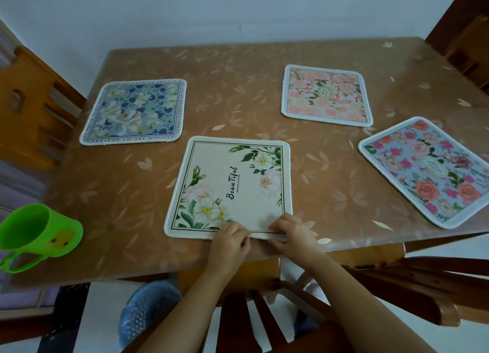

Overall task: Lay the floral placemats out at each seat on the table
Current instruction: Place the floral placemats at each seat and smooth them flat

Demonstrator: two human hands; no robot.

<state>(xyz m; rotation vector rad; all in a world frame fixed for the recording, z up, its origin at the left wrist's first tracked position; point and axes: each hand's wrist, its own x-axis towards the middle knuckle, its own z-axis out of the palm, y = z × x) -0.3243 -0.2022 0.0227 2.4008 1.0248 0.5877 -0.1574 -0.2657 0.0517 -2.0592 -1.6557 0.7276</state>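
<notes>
Several floral placemats lie flat on the brown table. A cream placemat with white flowers and the word "Beautiful" sits at the near edge. My left hand and my right hand both pinch its near edge, close together. A blue and white placemat lies at the far left. At the far right rests a pale pink placemat. A placemat with pink and red roses on blue lies at the right edge.
A green plastic cup stands near the table's left front corner. Wooden chairs stand at the left, the far right and the near side. A blue basket is on the floor under the table.
</notes>
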